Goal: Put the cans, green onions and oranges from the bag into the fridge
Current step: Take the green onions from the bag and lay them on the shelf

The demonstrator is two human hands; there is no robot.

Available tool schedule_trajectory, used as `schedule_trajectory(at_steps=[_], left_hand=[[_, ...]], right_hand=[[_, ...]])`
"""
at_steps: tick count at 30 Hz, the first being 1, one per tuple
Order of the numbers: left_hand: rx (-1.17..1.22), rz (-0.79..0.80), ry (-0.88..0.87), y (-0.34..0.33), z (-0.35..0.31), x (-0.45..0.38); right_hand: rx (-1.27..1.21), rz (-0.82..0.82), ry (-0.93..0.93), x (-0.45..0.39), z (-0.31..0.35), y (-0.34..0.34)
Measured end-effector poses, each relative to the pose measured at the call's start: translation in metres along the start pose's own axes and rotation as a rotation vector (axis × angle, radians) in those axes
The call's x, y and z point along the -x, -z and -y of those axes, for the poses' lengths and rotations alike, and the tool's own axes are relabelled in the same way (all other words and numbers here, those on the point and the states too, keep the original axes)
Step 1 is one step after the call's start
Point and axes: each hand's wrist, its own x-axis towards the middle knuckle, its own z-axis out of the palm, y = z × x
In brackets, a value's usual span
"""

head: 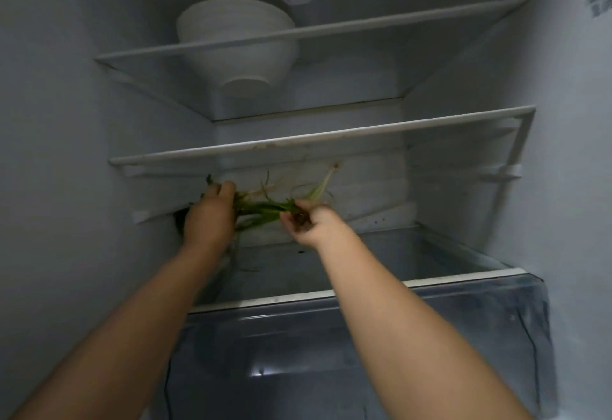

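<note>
holding the green onions (265,209) under the middle shelf (318,141), left hand (208,217) and right hand (306,224) both gripping them; no cans or oranges visible inside the fridge.

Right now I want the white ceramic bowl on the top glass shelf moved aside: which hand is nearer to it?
Left. The left hand is almost directly below the white ceramic bowl; the right hand is lower and further right.

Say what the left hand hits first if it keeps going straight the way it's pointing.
Probably the fridge's back wall, just under the middle shelf. The left hand points inward and slightly up, gripping the green onions with the right hand. Nothing else shows in that line, though depth is hard to judge.
</note>
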Motion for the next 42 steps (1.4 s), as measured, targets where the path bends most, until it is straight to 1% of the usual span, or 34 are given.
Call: schedule_trajectory(at_steps=[2,4,5,7,9,10,12,14,17,18,20,22,23,24,25,27,28,31,33,35,36,38,40,42], left_hand=[[0.076,-0.045,0.017,0.004,0.006,-0.002],[0.137,-0.062,0.013,0.005,0.004,-0.003],[0.154,-0.058,0.016,0.005,0.001,-0.003],[0.158,-0.008,0.015,0.003,-0.007,-0.004],[0.138,0.089,-0.011,-0.002,-0.020,-0.004],[0.119,0.145,-0.031,-0.005,-0.029,-0.004],[0.073,0.238,-0.068,-0.013,-0.051,-0.004],[0.019,0.288,-0.124,-0.021,-0.077,-0.003],[-0.058,0.343,-0.218,-0.029,-0.112,-0.005],[-0.067,0.361,-0.243,-0.033,-0.121,-0.006],[-0.050,0.436,-0.257,-0.045,-0.134,-0.008],[-0.041,0.512,-0.279,-0.057,-0.143,-0.003],[-0.037,0.509,-0.296,-0.060,-0.144,0.001],[-0.019,0.479,-0.311,-0.060,-0.142,0.004],[0.025,0.419,-0.312,-0.056,-0.138,0.008],[0.094,0.251,-0.328,-0.045,-0.124,0.014],[0.094,0.201,-0.345,-0.039,-0.115,0.020],[0.099,0.200,-0.394,-0.024,-0.091,0.042],[0.125,0.221,-0.402,-0.019,-0.080,0.060],[0.172,0.191,-0.382,-0.016,-0.074,0.074],[0.208,0.157,-0.349,-0.016,-0.072,0.078],[0.228,0.105,-0.264,-0.016,-0.071,0.088],[0.151,0.126,-0.246,-0.013,-0.072,0.106],[0.065,0.129,-0.271,-0.007,-0.070,0.130]], right_hand=[[-0.136,0.046,-0.012,-0.004,-0.003,-0.008],[-0.154,0.015,-0.005,-0.007,0.002,0.001],[-0.122,-0.023,-0.012,-0.006,0.006,0.010],[0.026,-0.145,-0.021,-0.007,0.012,0.038],[0.156,-0.267,-0.057,-0.005,0.018,0.064],[0.210,-0.298,-0.076,-0.002,0.022,0.071],[0.422,-0.317,-0.074,0.007,0.034,0.078],[0.714,-0.310,-0.078,0.020,0.048,0.073],[1.219,-0.397,-0.113,0.045,0.060,0.066],[1.361,-0.431,-0.075,0.051,0.061,0.066],[1.513,-0.444,0.058,0.062,0.060,0.073],[1.694,-0.406,0.281,0.076,0.057,0.083],[1.802,-0.389,0.403,0.086,0.053,0.089],[1.880,-0.351,0.505,0.095,0.048,0.094],[1.938,-0.296,0.564,0.103,0.042,0.103],[2.071,-0.215,0.657,0.110,0.022,0.122],[2.113,-0.222,0.781,0.111,0.010,0.130],[1.984,-0.387,1.203,0.100,-0.018,0.156],[1.931,-0.482,1.345,0.093,-0.030,0.165],[1.942,-0.532,1.358,0.095,-0.035,0.163],[1.970,-0.552,1.324,0.098,-0.037,0.160],[2.035,-0.540,1.232,0.107,-0.035,0.151],[2.102,-0.498,1.178,0.116,-0.034,0.142],[2.204,-0.444,1.170,0.128,-0.032,0.136]])
